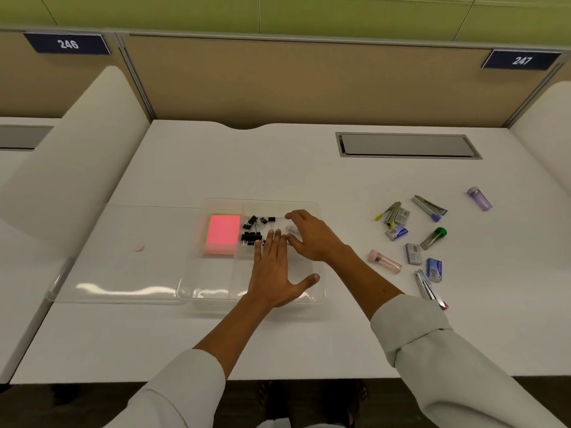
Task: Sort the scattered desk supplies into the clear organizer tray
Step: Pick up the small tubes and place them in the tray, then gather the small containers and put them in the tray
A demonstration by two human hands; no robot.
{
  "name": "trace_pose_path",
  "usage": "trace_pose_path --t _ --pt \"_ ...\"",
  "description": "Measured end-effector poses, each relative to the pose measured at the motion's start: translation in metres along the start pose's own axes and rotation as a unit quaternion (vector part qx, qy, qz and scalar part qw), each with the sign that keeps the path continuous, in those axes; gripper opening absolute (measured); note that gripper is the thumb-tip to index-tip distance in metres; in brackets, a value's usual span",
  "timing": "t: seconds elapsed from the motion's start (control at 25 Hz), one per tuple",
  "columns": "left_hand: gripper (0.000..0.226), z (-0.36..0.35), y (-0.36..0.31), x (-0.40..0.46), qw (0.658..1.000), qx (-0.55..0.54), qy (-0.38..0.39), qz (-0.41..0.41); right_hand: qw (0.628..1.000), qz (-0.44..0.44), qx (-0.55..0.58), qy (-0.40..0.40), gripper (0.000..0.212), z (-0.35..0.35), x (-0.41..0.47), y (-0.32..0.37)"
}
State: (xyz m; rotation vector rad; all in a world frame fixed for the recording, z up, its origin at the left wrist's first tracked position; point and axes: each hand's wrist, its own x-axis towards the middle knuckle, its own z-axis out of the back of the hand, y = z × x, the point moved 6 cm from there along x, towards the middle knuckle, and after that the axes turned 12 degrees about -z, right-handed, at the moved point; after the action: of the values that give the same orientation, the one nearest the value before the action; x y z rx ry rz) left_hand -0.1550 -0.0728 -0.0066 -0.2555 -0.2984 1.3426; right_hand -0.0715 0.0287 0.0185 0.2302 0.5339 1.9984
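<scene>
The clear organizer tray (216, 296) lies mid-desk. A pink pad of sticky notes (222, 232) fills its left compartment and several black binder clips (255, 227) sit in the middle one. My left hand (273, 273) hovers flat and open over the tray, fingers spread. My right hand (309, 234) is open over the tray's right part, just beside a small white item (293, 229) lying in the tray. On the desk to the right lie scattered supplies: staple boxes (414, 253), staplers (428, 287), small tubes (384, 261).
The tray's clear lid (117, 273) lies flat to the left, with a small pink round piece (138, 247) under or on it. A purple tube (479, 199) sits far right. A grey cable hatch (408, 145) is set in the desk at the back.
</scene>
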Motion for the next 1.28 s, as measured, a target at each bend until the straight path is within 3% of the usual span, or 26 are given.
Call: trace_pose_path --t 0.28,0.4,0.48,0.56,0.72,0.84,1.08,1.28 --pt "0.126 0.0 -0.001 0.001 1.0 0.017 0.013 0.002 0.986 -0.007 0.138 -0.092 0.048 0.017 -0.033 -0.019" --pt "0.128 0.006 -0.003 0.005 0.999 0.047 0.015 0.003 0.932 -0.099 0.324 -0.127 0.042 0.029 -0.049 -0.042" --pt "0.128 0.011 -0.009 0.012 0.998 0.061 0.014 0.008 0.871 -0.169 0.435 -0.15 0.032 0.036 -0.06 -0.062" --pt "0.122 0.016 -0.022 0.024 0.998 0.062 0.002 0.001 0.779 -0.231 0.563 -0.151 0.027 0.037 -0.073 -0.083" --pt "0.082 0.017 -0.081 0.052 0.993 0.049 -0.058 -0.091 0.546 -0.293 0.772 -0.142 0.039 0.031 -0.109 -0.128" --pt "0.056 0.003 -0.128 0.066 0.986 0.038 -0.093 -0.13 0.442 -0.295 0.828 -0.18 0.047 0.038 -0.14 -0.169" --pt "0.073 -0.055 -0.173 0.1 0.998 0.009 0.056 0.006 0.372 -0.307 0.854 -0.196 0.055 0.059 -0.18 -0.238" --pt "0.086 -0.077 -0.183 0.115 0.992 0.002 0.071 0.104 0.371 -0.307 0.861 -0.162 0.058 0.065 -0.187 -0.267"
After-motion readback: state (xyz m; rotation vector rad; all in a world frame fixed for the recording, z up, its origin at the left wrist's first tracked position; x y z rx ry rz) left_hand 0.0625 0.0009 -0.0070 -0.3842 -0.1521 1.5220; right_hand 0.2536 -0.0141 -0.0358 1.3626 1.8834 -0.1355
